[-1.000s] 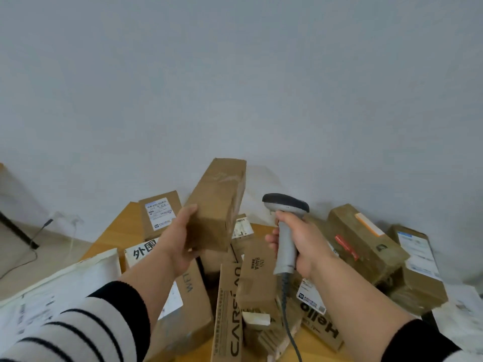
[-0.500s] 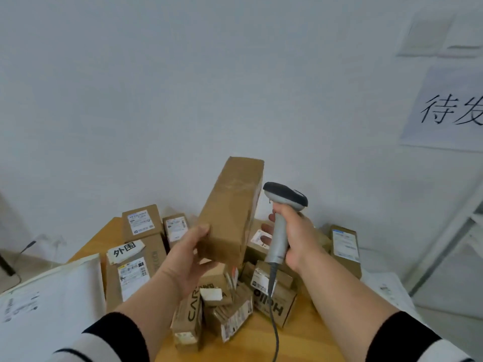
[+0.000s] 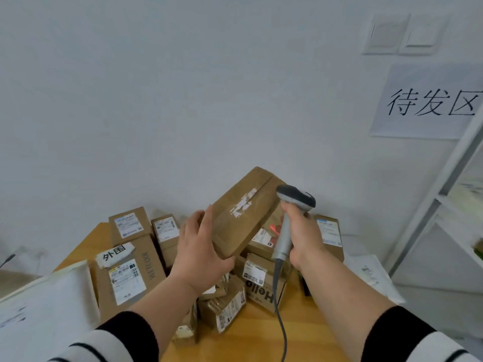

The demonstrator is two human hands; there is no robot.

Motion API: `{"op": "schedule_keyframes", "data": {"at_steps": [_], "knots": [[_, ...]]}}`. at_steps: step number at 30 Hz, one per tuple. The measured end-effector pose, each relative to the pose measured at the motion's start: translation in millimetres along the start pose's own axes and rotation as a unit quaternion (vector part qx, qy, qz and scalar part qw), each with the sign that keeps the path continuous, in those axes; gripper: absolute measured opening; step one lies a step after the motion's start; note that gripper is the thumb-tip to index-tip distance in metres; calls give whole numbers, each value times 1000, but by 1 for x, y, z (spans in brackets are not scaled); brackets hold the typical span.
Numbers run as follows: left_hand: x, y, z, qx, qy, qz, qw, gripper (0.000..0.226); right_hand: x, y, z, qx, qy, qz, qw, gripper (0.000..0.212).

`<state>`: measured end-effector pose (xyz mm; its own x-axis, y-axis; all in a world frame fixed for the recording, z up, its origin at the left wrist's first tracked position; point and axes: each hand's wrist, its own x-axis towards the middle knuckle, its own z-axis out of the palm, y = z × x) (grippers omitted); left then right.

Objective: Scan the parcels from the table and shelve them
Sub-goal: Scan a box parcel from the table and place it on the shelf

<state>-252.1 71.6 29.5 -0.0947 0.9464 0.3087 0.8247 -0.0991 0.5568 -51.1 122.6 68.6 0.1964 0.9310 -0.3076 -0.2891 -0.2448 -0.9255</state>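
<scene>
Cardboard fills the left hand's [image 3: 202,253] grip: a tilted brown parcel [image 3: 244,212] held above the tabletop [image 3: 251,333]. Just right, the right hand [image 3: 304,237] clasps a grey scanner [image 3: 288,220]. Below both, more parcels [image 3: 130,265] lie heaped.

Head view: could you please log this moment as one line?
left hand: holds parcel | right hand: holds scanner | table: parcels remain
</scene>
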Motion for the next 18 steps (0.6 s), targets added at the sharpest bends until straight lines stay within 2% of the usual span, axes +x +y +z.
{"op": "schedule_keyframes", "data": {"at_steps": [5,8,13,15,18], "knots": [[-8,8,-3,86,63,111,988,121,-6,7,6,65,10,-1,998,54],[-11,25,-2,137,101,176,970,121,-6,9,11,146,-15,12,989,46],[-1,48,-17,98,120,251,956,107,-5,7,8,186,-29,15,982,48],[4,55,-24,-4,82,220,972,94,-2,5,4,194,-14,16,981,43],[15,58,-28,-216,37,52,974,74,1,3,0,203,-19,16,979,42]]}}
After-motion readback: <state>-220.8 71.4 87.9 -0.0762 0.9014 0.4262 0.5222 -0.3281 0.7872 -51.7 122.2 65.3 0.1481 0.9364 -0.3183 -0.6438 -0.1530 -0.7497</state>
